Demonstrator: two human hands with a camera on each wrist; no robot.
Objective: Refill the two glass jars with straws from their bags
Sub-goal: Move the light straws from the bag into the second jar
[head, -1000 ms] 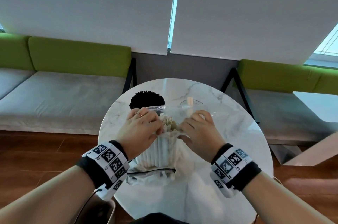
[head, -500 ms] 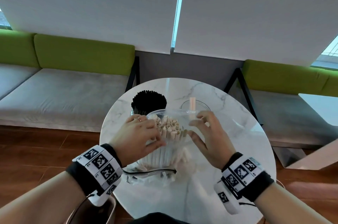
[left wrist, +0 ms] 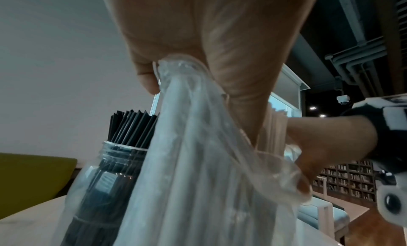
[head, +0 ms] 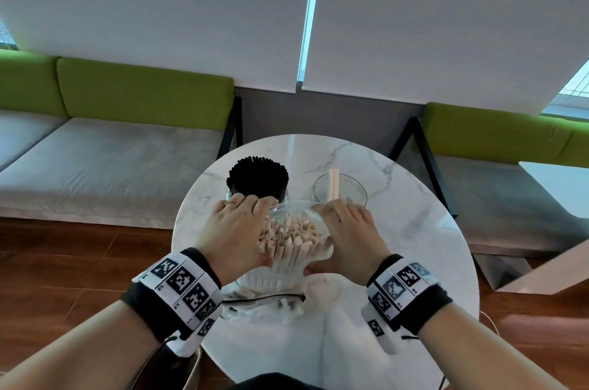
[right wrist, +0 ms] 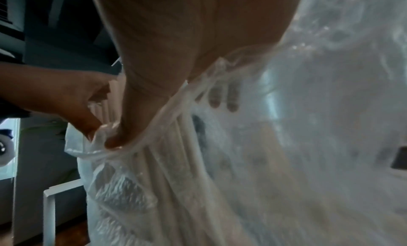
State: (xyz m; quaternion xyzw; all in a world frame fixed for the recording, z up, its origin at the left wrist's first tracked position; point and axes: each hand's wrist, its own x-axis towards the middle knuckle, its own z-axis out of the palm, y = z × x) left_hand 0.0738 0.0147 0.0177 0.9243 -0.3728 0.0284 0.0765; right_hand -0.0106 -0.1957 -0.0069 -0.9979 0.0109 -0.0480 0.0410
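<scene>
Both hands pinch the rolled-down rim of the clear bag (head: 296, 212): the left hand (head: 237, 235) on its left side, the right hand (head: 349, 238) on its right. The pale straws (head: 288, 238) stand upright inside it. Just behind the bag, a jar of black straws (head: 257, 180) stands beside a nearly empty glass jar (head: 340, 190). All rest on the marble tabletop (head: 414, 230).
</scene>
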